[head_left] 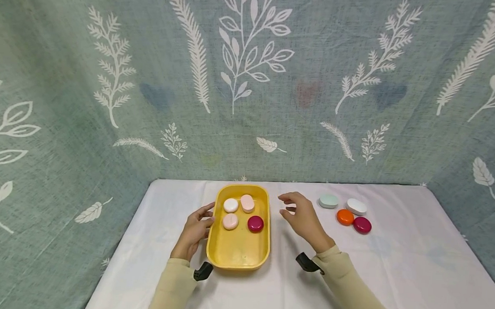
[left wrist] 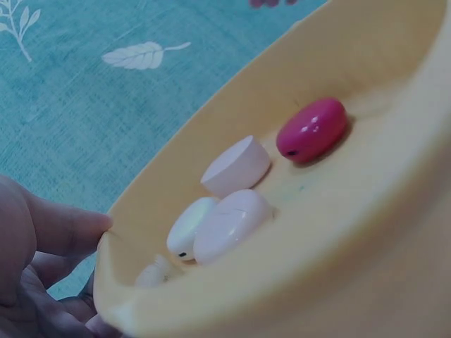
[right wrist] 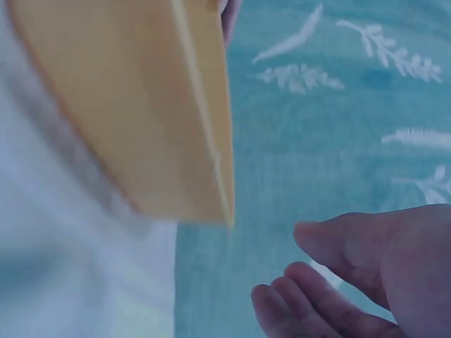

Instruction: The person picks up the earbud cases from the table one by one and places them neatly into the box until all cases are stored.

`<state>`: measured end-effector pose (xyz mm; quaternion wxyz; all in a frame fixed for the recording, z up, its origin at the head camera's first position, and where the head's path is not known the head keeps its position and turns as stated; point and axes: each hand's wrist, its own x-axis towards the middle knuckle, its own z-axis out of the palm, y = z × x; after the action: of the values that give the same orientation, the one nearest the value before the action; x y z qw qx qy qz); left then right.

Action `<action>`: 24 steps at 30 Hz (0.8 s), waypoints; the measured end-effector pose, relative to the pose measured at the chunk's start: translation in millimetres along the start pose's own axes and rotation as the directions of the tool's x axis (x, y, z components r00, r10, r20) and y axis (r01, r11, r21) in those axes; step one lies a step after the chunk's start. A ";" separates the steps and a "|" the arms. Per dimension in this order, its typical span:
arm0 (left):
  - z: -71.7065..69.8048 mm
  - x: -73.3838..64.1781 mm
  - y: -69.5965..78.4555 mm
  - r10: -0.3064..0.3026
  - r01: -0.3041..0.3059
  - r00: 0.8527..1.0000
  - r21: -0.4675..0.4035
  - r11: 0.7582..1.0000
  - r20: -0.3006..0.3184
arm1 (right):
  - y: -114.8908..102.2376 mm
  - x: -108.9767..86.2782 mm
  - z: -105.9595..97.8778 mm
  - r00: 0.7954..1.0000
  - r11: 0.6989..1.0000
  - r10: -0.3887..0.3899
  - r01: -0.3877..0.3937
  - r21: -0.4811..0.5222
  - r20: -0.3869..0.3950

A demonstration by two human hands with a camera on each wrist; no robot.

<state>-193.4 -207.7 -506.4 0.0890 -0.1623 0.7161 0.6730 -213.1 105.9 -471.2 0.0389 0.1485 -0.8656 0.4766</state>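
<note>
A yellow tray (head_left: pixel 238 252) lies on the white cloth between the two hands. In its upper half sit smooth rounded pieces: a white one (head_left: pixel 230 205), a pale pink oblong one (head_left: pixel 247 203), a pale pink round one (head_left: pixel 230 221) and a glossy magenta one (head_left: pixel 255 224). My left hand (head_left: pixel 195 230) touches the tray's left rim with its fingertips, thumb and fingers along the outer side. To the tray's right, my right hand (head_left: pixel 304 218) hovers with fingers loosely bent and holds nothing. In the right wrist view, a gap shows between the right hand (right wrist: pixel 352 274) and the tray (right wrist: pixel 141 127).
Right of the right hand lie more rounded pieces: a mint-green one (head_left: pixel 328 201), a white one (head_left: pixel 356 207), an orange one (head_left: pixel 345 217) and a magenta one (head_left: pixel 362 225). A green leaf-patterned cloth (head_left: pixel 248 140) hangs behind and at both sides of the table.
</note>
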 end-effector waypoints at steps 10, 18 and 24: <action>0.4 -0.4 -0.8 -0.004 0.004 1.000 -0.003 1.000 -0.007 | 43.6 -27.2 -36.8 0.996 0.999 0.032 -0.034 -0.029 -0.084; 0.3 -2.4 0.3 0.023 -0.023 1.000 -0.001 1.000 0.000 | 66.8 -47.0 -58.1 0.983 0.995 -0.002 -0.016 -0.100 -0.182; 0.1 -4.0 1.3 0.027 -0.027 1.000 0.001 1.000 0.012 | 78.1 -57.8 -73.8 0.979 0.990 0.037 -0.065 -0.129 -0.203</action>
<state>-190.1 -207.1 -503.8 0.0840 -0.1487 0.7180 0.6748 -186.4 219.6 -506.8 0.1234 0.0746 -0.8911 0.4302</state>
